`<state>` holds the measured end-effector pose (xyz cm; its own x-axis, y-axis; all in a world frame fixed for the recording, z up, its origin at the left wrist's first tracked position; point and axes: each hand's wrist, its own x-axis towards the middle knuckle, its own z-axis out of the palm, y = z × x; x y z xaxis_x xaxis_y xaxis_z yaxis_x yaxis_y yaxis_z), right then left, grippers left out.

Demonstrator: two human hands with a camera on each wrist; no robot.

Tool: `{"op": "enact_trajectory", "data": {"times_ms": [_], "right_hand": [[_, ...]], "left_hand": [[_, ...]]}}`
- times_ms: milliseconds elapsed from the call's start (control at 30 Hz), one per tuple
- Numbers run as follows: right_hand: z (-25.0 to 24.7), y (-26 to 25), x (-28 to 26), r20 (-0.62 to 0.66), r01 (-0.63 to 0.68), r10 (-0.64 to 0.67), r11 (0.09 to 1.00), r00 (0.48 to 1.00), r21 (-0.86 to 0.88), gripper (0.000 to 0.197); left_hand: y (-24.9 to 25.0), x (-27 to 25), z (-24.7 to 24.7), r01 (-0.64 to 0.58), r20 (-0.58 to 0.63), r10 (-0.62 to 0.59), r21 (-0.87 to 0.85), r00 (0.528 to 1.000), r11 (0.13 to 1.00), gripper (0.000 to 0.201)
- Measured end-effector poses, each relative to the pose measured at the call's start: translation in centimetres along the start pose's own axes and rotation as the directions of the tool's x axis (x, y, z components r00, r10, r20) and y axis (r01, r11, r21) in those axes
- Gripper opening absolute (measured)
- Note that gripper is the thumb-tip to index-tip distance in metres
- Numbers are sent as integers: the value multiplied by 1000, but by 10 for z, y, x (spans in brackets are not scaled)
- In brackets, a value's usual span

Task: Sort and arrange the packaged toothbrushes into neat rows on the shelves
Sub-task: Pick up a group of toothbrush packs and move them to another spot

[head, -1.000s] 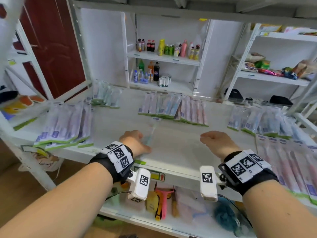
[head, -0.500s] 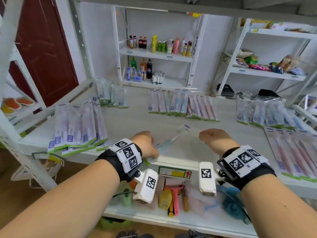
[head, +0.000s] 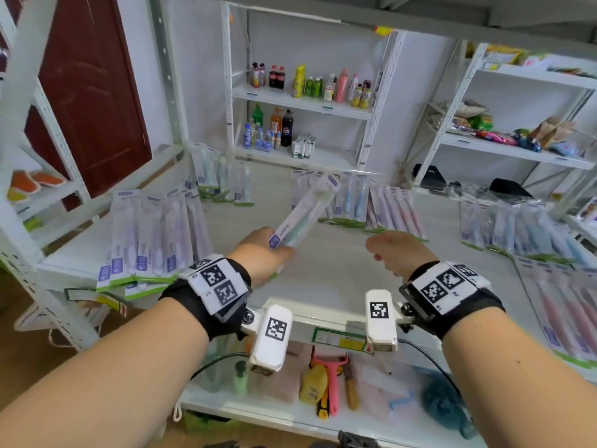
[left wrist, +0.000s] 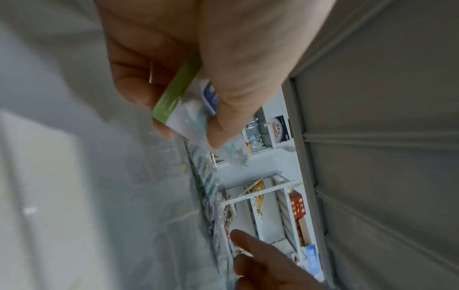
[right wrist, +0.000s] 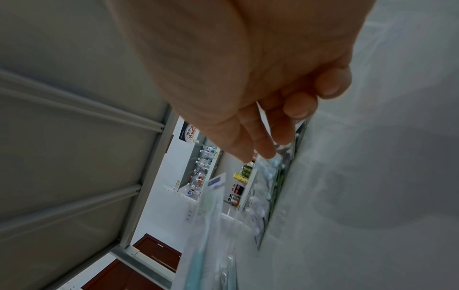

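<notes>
A: What does the left hand (head: 261,253) have hold of?

B: A packaged toothbrush (head: 302,211). Thumb and fingers pinch its near end, by the green strip, and the pack is lifted off the shelf (head: 336,270), slanting up and away to the right. The left wrist view shows the same pinch on the green-edged end (left wrist: 178,102).

A: And the right hand (head: 399,253)?

B: It holds nothing. It hovers just above the shelf to the right of the left hand, fingers loosely curled; the right wrist view shows them relaxed (right wrist: 263,125), with the lifted pack blurred beyond them.

A: Where are the other packs?

B: A purple stack (head: 151,234) lies at the near left, overlapping. A small group (head: 223,182) sits at the far left, some of it untidy. A blue-and-pink row (head: 371,202) lies at the far middle, behind the lifted pack. A blue group (head: 517,231) lies at the right, and a pink row (head: 568,305) at the near right.

A: Anything behind?

B: Bottles (head: 310,82) on a white rack against the far wall.
</notes>
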<state>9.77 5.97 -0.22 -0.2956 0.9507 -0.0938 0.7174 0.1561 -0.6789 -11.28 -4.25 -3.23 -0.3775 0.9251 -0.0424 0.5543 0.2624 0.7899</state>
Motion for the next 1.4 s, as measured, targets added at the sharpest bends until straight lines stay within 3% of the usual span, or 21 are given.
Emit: {"op": "enact_trajectory", "data": {"times_ms": [133, 267, 367, 533, 633, 800, 933, 1033, 1233, 1333, 1400], "right_hand": [[7, -23, 32, 46, 32, -30, 999, 999, -39, 25], [16, -45, 72, 105, 61, -47, 989, 993, -138, 31], [23, -54, 103, 125, 37, -10, 977, 992, -210, 34], [41, -50, 153, 99, 16, 11, 963, 995, -268, 29], [47, -51, 172, 137, 32, 19, 931, 990, -364, 16], [52, -48, 191, 102, 69, -26, 895, 994, -441, 31], [49, -45, 198, 142, 110, -46, 869, 989, -483, 22], [42, -40, 203, 142, 109, -39, 847, 989, -520, 38], [33, -38, 212, 177, 42, 124, 694, 976, -718, 31], [45, -33, 223, 206, 108, 73, 656, 976, -747, 48], [50, -30, 226, 221, 144, 42, 640, 974, -755, 48]], "left_hand": [[4, 21, -17, 46, -32, -53, -200, 998, 979, 24], [7, 44, -25, 180, -6, -200, -413, 980, 893, 12], [7, 62, -28, 227, -6, -261, -472, 965, 852, 18], [1, 82, -26, 256, -22, -308, -499, 951, 828, 23], [0, 91, -25, 262, -39, -325, -507, 945, 821, 27], [2, 99, -23, 257, -37, -318, -504, 947, 825, 25], [2, 103, -19, 265, -18, -315, -500, 949, 824, 19], [0, 104, -18, 269, -12, -318, -504, 948, 821, 16], [-4, 105, -18, 274, -8, -323, -511, 946, 815, 22], [-5, 107, -16, 281, -5, -330, -511, 944, 813, 21], [-6, 107, -16, 284, -4, -333, -511, 943, 811, 23]]}}
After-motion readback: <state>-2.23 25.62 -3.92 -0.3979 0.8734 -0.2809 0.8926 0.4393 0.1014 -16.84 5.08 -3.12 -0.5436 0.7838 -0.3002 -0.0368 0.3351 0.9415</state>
